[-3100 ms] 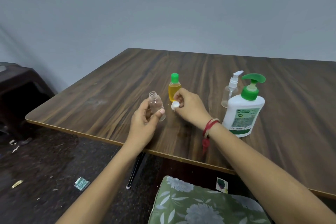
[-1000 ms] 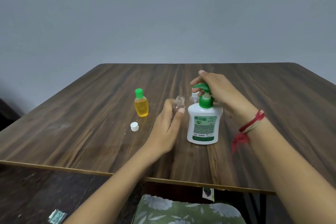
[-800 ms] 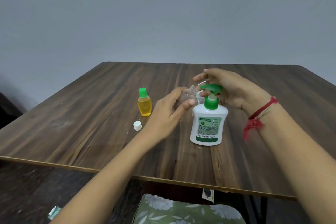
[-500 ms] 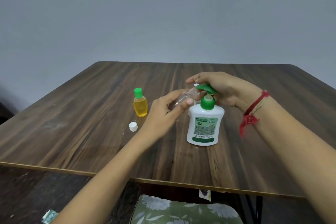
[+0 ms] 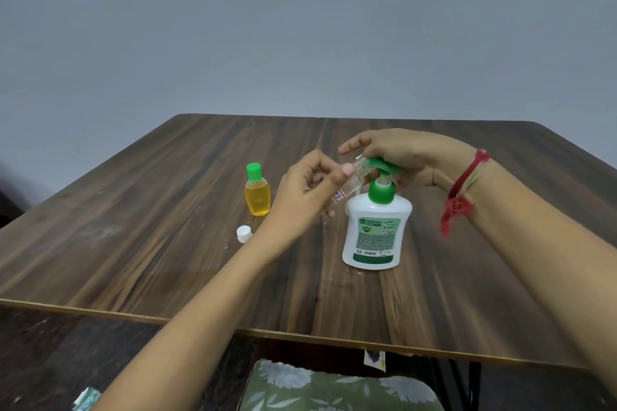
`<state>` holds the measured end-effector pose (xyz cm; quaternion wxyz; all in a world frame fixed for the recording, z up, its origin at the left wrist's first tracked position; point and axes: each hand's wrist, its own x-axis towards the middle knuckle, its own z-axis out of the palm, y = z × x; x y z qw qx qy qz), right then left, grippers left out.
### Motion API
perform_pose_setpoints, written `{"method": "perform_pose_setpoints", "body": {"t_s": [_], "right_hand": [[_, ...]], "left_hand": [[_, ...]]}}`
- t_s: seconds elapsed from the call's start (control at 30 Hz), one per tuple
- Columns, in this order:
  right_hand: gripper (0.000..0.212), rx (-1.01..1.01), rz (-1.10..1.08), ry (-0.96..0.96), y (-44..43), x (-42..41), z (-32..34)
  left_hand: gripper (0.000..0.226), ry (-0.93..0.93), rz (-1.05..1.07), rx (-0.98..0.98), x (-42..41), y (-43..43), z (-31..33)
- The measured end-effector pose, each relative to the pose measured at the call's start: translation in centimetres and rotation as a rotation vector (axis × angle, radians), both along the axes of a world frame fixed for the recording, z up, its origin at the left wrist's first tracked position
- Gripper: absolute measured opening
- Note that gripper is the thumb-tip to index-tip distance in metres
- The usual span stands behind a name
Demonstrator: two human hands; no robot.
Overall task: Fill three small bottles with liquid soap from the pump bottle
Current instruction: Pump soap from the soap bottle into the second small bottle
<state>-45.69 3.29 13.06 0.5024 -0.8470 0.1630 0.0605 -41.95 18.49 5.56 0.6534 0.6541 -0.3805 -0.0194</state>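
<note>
A scrap of printed paper (image 5: 86, 399) lies on the dark floor at lower left, below the near edge of the wood-grain worktop (image 5: 133, 227). On the worktop, left of centre, a white cap (image 5: 243, 233) sits loose, touching no bottle. Just behind it stands the yellow-filled small bottle (image 5: 257, 192), upright, green cap fitted, with yellow liquid up to its shoulder. To its right the left grip (image 5: 300, 197) is held above the worktop, thumb and fingers pinching the clear small bottle (image 5: 350, 182), which carries a small label near its base. This bottle is tilted, base down to the left and open mouth up to the right, with the mouth meeting the green spout of the pump bottle (image 5: 375, 230). Its contents cannot be judged. The pump bottle stands upright on the worktop, with a white body, green collar and green pump head, and its printed label faces the camera. Below the worktop's near edge, roughly in line with this bottle, are a green floral cushion (image 5: 334, 387) and a small hanging tag (image 5: 374, 359). The right grip (image 5: 400, 160) covers the pump head from above and behind, fingers curled about it and forefinger stretched leftward over the clear bottle's mouth. A red thread (image 5: 462, 190) is tied round the right wrist, its loose ends hanging.
</note>
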Motion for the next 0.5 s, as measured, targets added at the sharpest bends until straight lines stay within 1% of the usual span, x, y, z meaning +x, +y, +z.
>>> {"method": "perform_pose_setpoints", "body": {"t_s": [0.17, 0.23, 0.37, 0.43, 0.5], "right_hand": [[0.033, -0.002, -0.054, -0.004, 0.2, 0.5, -0.7], [0.034, -0.060, -0.078, -0.032, 0.0, 0.6, -1.4], [0.037, -0.012, -0.096, -0.097, 0.2, 0.5, -2.6], [0.037, -0.027, -0.093, -0.092, 0.2, 0.3, -2.6], [0.035, 0.012, -0.056, -0.057, 0.1, 0.2, -2.1]], "left_hand": [[0.033, 0.067, 0.047, -0.018, -0.1, -0.1, 0.5], [0.032, 0.097, 0.063, 0.004, 0.1, -0.1, 0.5], [0.031, 0.173, 0.076, 0.071, 0.3, -0.1, 0.2], [0.029, 0.233, 0.057, 0.072, 0.1, -0.1, 0.2], [0.027, 0.289, 0.053, 0.062, -0.1, -0.2, 0.6]]}}
